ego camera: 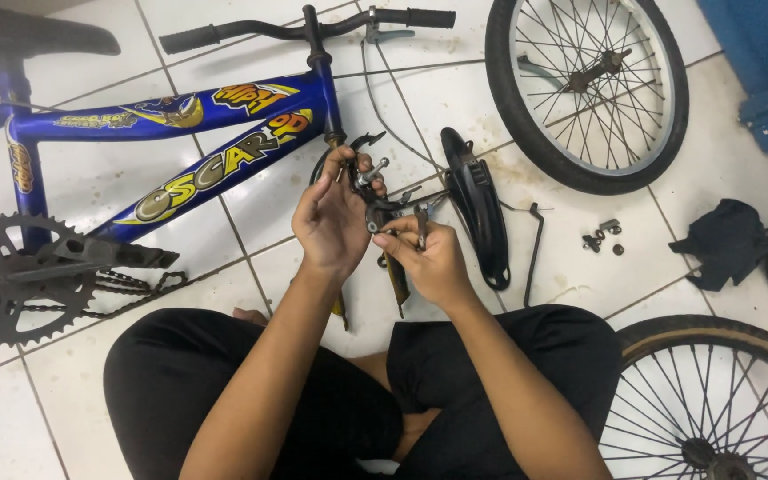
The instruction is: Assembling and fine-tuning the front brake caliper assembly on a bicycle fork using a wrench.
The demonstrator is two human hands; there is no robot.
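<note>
Black brake caliper [382, 212] sits clamped in both grips, left hand [331, 222] and right hand [430, 258], blue bicycle frame [224, 133] just beyond.

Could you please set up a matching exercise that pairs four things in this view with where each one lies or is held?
Things:
1. brake caliper
2. black fender
3. dark cloth
4. small bolts

Places:
A. crumpled on the tiles at the right, beside a tyre
B. held up between the left hand and the right hand
C. loose on the tiles between the fender and the cloth
D. lying lengthwise on the tiles just right of the hands

Pairs: 1-B, 2-D, 3-A, 4-C
</note>
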